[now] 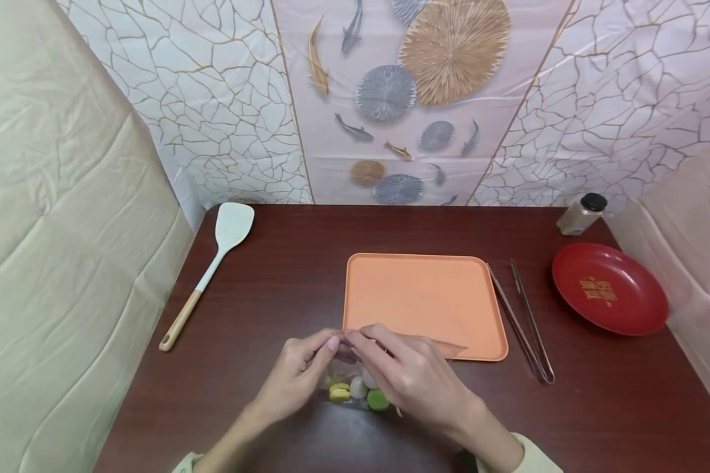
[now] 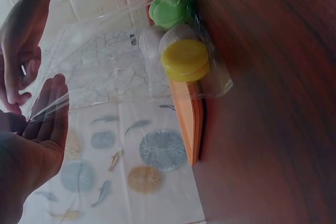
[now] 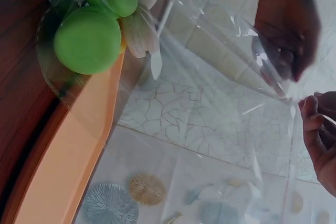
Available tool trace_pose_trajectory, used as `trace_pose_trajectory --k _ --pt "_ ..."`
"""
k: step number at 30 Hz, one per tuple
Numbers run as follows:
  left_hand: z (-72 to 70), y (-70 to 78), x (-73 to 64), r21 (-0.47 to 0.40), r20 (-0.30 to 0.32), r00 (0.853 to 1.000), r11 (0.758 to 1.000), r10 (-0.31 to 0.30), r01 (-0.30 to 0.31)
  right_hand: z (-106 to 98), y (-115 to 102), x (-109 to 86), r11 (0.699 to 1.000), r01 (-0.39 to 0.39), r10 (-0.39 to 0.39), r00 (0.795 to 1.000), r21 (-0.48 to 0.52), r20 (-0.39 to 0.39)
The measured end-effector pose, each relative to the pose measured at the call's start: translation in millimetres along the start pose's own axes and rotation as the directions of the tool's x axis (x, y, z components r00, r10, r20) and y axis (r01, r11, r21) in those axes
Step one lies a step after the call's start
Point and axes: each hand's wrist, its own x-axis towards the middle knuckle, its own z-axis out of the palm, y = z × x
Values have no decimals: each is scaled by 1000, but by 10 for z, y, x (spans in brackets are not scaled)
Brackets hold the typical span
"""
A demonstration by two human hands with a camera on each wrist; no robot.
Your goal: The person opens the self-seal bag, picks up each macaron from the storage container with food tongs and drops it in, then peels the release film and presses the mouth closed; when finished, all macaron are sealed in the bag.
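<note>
A clear plastic bag (image 2: 105,72) hangs between my two hands at the front of the table. Inside its lower end lie yellow macarons (image 1: 340,392), green macarons (image 3: 87,40) and pale whitish pieces (image 1: 358,387). My left hand (image 1: 296,378) pinches the bag's top edge between thumb and fingers. Close beside it, my right hand (image 1: 417,378) pinches the same edge from the other side, and the fingertips of both nearly meet. In the left wrist view the bag's filled end is low over the table, while its top is up at the fingers.
Just beyond the hands lies an orange tray (image 1: 420,289), overlapped by the bag's corner. Metal tongs (image 1: 529,328) are right of it, then a red plate (image 1: 609,289) and a black-capped jar (image 1: 582,213). A white spatula (image 1: 213,263) with a wooden handle lies at left.
</note>
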Motion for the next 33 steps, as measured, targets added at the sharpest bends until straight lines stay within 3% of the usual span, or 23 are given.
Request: trace_pose_trajectory --k 7,13,21,27,33 --pt "-34 -1 25 186 9 996 979 86 -86 125 49 65 1000 28 -28 1000 -11 0" --pt "-46 -17 65 298 3 985 941 170 -163 179 83 110 987 99 -99 995 -123 5" --pt "-59 -31 79 346 -5 970 911 243 -226 211 120 146 974 161 -161 987 -162 13" --pt "-64 -47 79 344 2 964 905 265 -250 258 132 141 987 131 -133 991 -93 -21" --pt "-69 -80 74 334 15 952 896 307 -294 314 129 124 993 30 -22 997 112 -70"
